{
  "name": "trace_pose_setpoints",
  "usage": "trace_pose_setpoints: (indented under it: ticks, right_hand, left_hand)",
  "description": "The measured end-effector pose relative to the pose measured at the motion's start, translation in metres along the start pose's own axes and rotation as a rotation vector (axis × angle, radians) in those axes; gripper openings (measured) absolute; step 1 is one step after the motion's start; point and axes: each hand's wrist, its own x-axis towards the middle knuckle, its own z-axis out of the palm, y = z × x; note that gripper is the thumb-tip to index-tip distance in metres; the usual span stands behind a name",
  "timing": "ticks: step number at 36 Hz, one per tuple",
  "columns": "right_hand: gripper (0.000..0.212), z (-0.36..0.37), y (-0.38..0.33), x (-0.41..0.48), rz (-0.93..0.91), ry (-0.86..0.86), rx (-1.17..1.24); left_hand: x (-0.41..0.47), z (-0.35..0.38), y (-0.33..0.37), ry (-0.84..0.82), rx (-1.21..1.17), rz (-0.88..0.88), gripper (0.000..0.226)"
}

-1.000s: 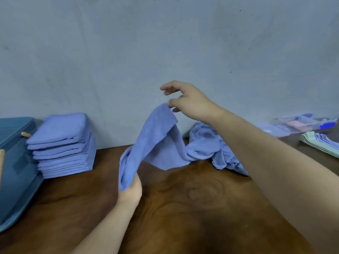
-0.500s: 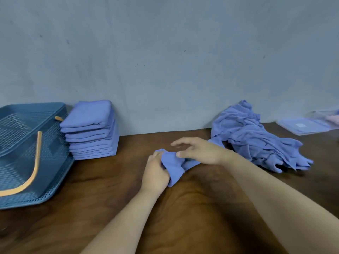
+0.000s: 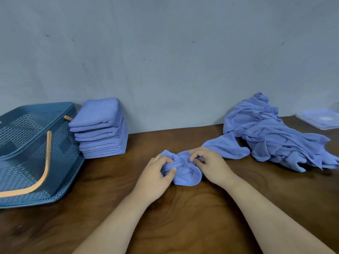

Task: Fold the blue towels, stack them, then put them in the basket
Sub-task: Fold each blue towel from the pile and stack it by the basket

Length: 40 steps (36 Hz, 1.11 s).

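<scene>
1. Blue towel [image 3: 185,171], head view: it lies bunched on the brown table [image 3: 183,222] straight in front of the person, between the two hands, and is not yet spread flat.
2. The left hand [image 3: 156,174] grips the towel's left side, thumb on top and fingers curled into the cloth. The right hand [image 3: 211,166] pinches its right side with curled fingers.
3. Handling, as a judgement: the cloth looks light, soft and limp, so it will sag and crumple wherever it is not supported. It seems neither fragile nor slippery. The best hold is probably two corners of one edge, drawn taut before laying it down.
4. Counts:
   - One towel is in the hands.
   - One stack of folded towels [image 3: 100,129] stands against the wall at the left. It has roughly nine layers, too close together to count surely.
   - One loose heap [image 3: 271,136] lies at the right, holding several towels whose number cannot be told.
   - A flat flap [image 3: 226,147] reaches from the heap to just beside the right hand. Whether it belongs to the held towel is unclear.
5. One blue basket [image 3: 60,162] with an orange handle [image 3: 45,162] sits just left of the stack. One clear plastic lid [image 3: 319,119] lies at the far right.
</scene>
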Motion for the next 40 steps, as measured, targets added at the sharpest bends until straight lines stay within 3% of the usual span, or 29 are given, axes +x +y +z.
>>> trace_pose_setpoints:
  ticks: [3,8,11,15,18,22,24,26,31,33,35,37,40]
  right_hand:
    - [0.035,-0.001,0.001,-0.003,-0.071,0.036,-0.032]
    - [0.031,-0.012,0.009,-0.006,-0.110,0.256,-0.209]
    - [0.024,-0.016,0.012,-0.006,0.048,0.324,-0.403]
    - [0.039,-0.009,0.010,-0.005,0.257,0.205,-0.476]
    - [0.051,0.000,0.010,-0.006,0.247,0.154,-0.578]
    - [0.055,0.005,0.007,-0.004,0.115,-0.029,-0.475]
    - [0.057,0.007,0.007,-0.004,-0.022,-0.124,-0.420]
    - [0.053,0.010,0.005,-0.004,-0.078,-0.101,-0.278]
    - [0.009,0.016,-0.016,-0.008,-0.008,0.053,-0.019]
    - [0.015,0.016,-0.022,-0.010,0.021,0.081,0.044]
    - [0.031,0.013,-0.033,-0.012,0.051,0.092,0.105]
    - [0.044,0.009,-0.044,-0.014,0.099,-0.015,0.202]
    - [0.022,0.009,-0.050,-0.019,0.121,-0.196,0.095]
  left_hand:
    - [-0.012,-0.019,-0.009,-0.038,-0.026,0.028,0.013]
    - [-0.030,-0.054,-0.016,-0.188,-0.225,0.108,0.023]
    - [-0.031,-0.061,-0.020,-0.075,-0.407,0.014,0.026]
    - [-0.025,-0.053,-0.025,0.188,-0.275,-0.077,0.022]
    - [-0.019,-0.048,-0.019,0.093,-0.261,-0.170,0.012]
    - [-0.017,-0.044,-0.018,-0.151,-0.053,-0.127,0.037]
    - [-0.020,-0.043,-0.016,-0.188,0.052,-0.045,0.043]
    - [-0.024,-0.042,-0.012,-0.188,-0.036,0.006,0.044]
    - [-0.033,-0.034,0.014,-0.278,-0.453,0.045,0.050]
    - [-0.031,-0.031,0.015,-0.204,-0.514,0.007,0.049]
    - [-0.026,-0.028,0.007,-0.105,-0.381,-0.034,0.047]
    - [-0.024,-0.025,-0.001,-0.098,-0.253,-0.089,0.046]
    - [-0.023,-0.018,-0.006,-0.159,-0.151,-0.110,0.048]
